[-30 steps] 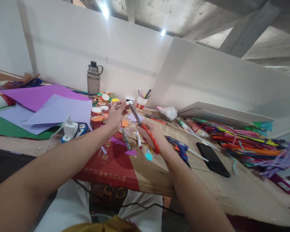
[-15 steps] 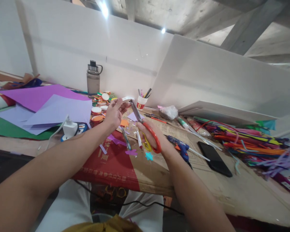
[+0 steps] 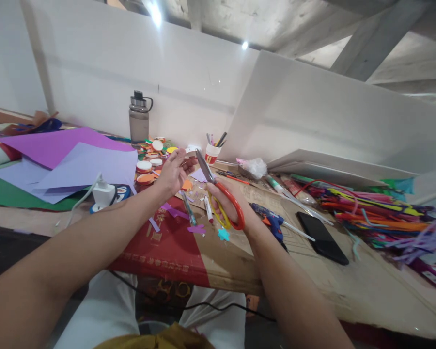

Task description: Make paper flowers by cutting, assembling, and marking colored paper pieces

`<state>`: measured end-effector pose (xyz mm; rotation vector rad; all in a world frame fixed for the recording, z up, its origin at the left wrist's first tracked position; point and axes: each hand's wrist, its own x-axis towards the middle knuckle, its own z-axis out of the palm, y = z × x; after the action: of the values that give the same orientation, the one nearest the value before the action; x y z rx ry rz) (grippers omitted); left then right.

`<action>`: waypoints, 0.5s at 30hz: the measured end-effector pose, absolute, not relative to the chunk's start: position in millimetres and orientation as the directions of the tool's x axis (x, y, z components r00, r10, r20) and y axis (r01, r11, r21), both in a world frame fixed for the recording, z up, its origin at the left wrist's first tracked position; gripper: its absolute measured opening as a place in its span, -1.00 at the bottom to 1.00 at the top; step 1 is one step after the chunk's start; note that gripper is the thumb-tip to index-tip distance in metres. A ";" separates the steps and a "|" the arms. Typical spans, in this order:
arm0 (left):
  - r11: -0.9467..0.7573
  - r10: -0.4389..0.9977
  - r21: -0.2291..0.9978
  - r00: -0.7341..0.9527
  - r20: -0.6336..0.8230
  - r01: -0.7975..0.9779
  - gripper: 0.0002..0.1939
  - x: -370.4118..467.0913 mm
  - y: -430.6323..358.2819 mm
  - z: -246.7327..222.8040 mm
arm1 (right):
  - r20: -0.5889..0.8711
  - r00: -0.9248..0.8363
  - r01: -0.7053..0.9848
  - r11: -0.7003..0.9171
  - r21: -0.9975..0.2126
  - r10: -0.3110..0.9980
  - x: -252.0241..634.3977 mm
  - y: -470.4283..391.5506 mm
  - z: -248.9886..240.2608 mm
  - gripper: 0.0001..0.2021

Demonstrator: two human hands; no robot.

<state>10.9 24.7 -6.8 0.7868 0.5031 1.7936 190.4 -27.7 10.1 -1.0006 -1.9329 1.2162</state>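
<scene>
My left hand [image 3: 173, 173] pinches a small white curved strip [image 3: 191, 153], apparently paper, between thumb and fingers above the table. My right hand [image 3: 227, 201] grips a pair of scissors [image 3: 205, 167] with red and yellow handles. Their blades point up and left, the tips right at the strip's end. Below the hands lie a pen [image 3: 189, 208], a white marker with a red cap [image 3: 208, 209], purple paper scraps [image 3: 174, 211] and a turquoise paper star [image 3: 223, 234]. An orange paper piece [image 3: 187, 185] is partly hidden near my left hand.
Purple sheets [image 3: 90, 165], a power plug [image 3: 103, 194] and a water bottle [image 3: 139, 118] are on the left. Round lids [image 3: 144, 167] and a pen cup [image 3: 213, 154] stand behind. A glue gun [image 3: 274, 225], a phone [image 3: 321, 237] and pipe cleaners [image 3: 381, 208] lie right.
The scissor handles have spread and the blades have parted a little at the white strip. My left hand keeps its hold almost in place.
</scene>
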 end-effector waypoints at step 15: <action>-0.327 0.945 0.673 -0.205 0.256 -0.664 -0.69 9.6 26.3 -8.5 | 0.135 -0.502 0.267 0.302 -0.915 0.854 190.7 -24.9 6.1 -0.64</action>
<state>9.6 26.3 -8.5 0.7778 0.5108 1.7740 190.7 -24.9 6.1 -0.9951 -1.9382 1.1878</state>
